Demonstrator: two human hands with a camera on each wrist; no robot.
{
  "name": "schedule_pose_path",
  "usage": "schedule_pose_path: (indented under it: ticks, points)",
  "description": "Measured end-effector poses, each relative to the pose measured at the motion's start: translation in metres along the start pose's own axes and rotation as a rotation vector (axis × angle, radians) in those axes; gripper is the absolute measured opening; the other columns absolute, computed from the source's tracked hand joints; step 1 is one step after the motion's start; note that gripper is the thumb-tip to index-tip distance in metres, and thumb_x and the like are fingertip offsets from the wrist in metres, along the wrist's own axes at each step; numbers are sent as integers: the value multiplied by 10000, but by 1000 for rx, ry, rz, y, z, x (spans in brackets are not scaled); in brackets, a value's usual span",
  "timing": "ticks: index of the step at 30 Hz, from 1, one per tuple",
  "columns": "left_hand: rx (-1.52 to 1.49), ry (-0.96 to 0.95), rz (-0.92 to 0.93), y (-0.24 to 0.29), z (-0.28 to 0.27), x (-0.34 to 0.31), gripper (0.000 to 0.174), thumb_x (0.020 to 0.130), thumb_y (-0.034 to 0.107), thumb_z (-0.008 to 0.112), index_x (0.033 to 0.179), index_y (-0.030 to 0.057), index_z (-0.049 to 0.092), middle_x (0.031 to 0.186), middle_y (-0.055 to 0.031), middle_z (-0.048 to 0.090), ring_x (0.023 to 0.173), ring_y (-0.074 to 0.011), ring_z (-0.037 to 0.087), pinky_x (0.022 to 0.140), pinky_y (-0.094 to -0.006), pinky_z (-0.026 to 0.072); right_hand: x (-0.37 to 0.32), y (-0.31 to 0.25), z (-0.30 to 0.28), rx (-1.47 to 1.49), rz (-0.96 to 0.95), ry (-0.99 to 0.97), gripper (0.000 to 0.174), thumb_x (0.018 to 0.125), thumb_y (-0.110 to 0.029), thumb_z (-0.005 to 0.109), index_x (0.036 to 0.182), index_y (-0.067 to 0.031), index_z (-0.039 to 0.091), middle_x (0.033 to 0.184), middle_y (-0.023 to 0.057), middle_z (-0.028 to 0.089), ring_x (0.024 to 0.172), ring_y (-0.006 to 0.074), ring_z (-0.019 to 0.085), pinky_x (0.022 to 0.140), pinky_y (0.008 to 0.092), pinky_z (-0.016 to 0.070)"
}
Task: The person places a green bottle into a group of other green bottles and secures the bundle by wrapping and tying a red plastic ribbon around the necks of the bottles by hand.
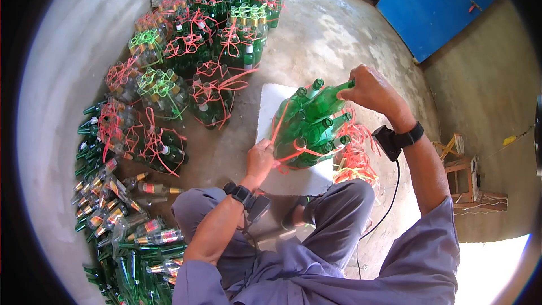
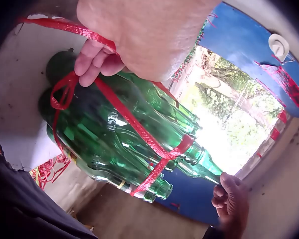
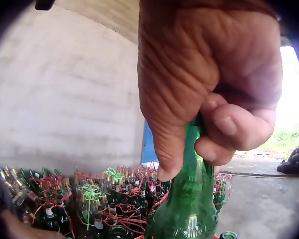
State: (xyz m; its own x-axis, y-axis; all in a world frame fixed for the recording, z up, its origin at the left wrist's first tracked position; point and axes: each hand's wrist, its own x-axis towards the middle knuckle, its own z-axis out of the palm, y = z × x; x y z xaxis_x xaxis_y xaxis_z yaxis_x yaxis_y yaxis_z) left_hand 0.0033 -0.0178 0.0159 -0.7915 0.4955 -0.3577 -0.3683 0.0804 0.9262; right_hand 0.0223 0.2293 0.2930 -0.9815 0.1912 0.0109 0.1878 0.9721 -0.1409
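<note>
A bundle of several green glass bottles (image 1: 302, 147) stands on a white board (image 1: 270, 99) before the person. Red plastic strap (image 2: 127, 114) runs round the bottles and loops between their necks. At the bundle's left side, the left hand (image 1: 259, 162) holds the strap in curled fingers. The right hand (image 1: 372, 91) grips the neck of one green bottle (image 3: 187, 209), which leans outward at the far right of the bundle. In the left wrist view, the right hand (image 2: 233, 201) pinches that bottle's mouth end. The bottle's lower part is hidden among the others.
Strapped bottle bundles (image 1: 206, 99) crowd the floor at the left and back. Loose bottles (image 1: 161, 237) lie along the left wall. A heap of red strap (image 1: 358, 158) sits right of the board. A wooden stool (image 1: 463, 178) stands at the right, and a cable trails from the right wrist.
</note>
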Motion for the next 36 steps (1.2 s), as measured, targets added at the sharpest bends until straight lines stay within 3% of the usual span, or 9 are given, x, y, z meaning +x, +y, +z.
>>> schedule_pose_path:
  ticks: [13, 16, 19, 23, 26, 28, 29, 31, 36]
  points:
    - [17, -19, -35, 10, 0, -4, 202, 1029, 125, 483, 1039, -11, 632, 866, -82, 661, 667, -204, 727, 585, -313, 580, 0, 2, 12, 40, -69, 48, 463, 714, -326, 800, 754, 116, 669, 647, 318, 567, 593, 398, 638, 592, 472, 493]
    - [23, -38, -22, 8, -2, -3, 197, 1031, 122, 487, 1034, -13, 630, 865, -78, 663, 668, -197, 726, 590, -312, 579, 7, 9, 7, 55, -4, 36, 467, 717, -322, 794, 740, 124, 659, 647, 321, 554, 575, 402, 616, 587, 475, 487]
    - [21, -45, -2, 4, -2, -2, 195, 1030, 118, 491, 1038, -19, 631, 862, -77, 664, 667, -190, 726, 600, -309, 581, 15, 3, 7, 3, -43, -6, 497, 729, -326, 785, 697, 137, 607, 700, 336, 581, 672, 450, 633, 646, 481, 513]
    - [13, -40, -16, 6, -1, -3, 189, 1029, 116, 496, 1036, -16, 631, 858, -70, 662, 666, -185, 724, 606, -307, 581, 16, -11, 10, 0, -36, -20, 498, 729, -329, 793, 701, 132, 605, 690, 321, 577, 644, 433, 618, 625, 470, 506]
    - [10, -40, -22, 8, -1, -3, 194, 1031, 121, 495, 1041, -13, 635, 862, -67, 663, 664, -185, 723, 608, -304, 580, 21, 11, 18, 95, -131, 38, 460, 733, -307, 773, 684, 123, 618, 590, 282, 499, 509, 368, 524, 550, 482, 443]
    - [38, -45, -13, 9, -1, -3, 206, 1031, 129, 493, 1055, -14, 640, 865, -69, 665, 670, -188, 726, 610, -304, 580, 29, 34, 27, -143, -642, 167, 456, 731, -302, 776, 686, 123, 616, 575, 266, 495, 496, 348, 503, 547, 484, 431]
    - [38, -46, -11, 9, -1, -3, 206, 1031, 129, 493, 1055, -14, 640, 865, -69, 665, 670, -188, 726, 610, -304, 580, 30, 38, 28, -145, -642, 168, 456, 731, -302, 776, 686, 123, 616, 575, 266, 495, 496, 348, 503, 547, 484, 431]
    - [42, -45, -16, 9, -2, -3, 217, 1030, 135, 492, 1067, -17, 643, 871, -76, 669, 677, -189, 727, 613, -305, 582, 26, 23, 18, 27, -139, -19, 428, 736, -296, 785, 731, 108, 645, 660, 286, 576, 584, 383, 596, 599, 466, 495]
    - [34, -40, -27, 9, -1, -4, 228, 1029, 138, 498, 1095, -24, 644, 887, -87, 677, 684, -194, 730, 616, -308, 584, 15, 0, 18, 116, 18, 56, 478, 712, -315, 795, 712, 130, 621, 618, 304, 527, 523, 360, 559, 559, 456, 475]
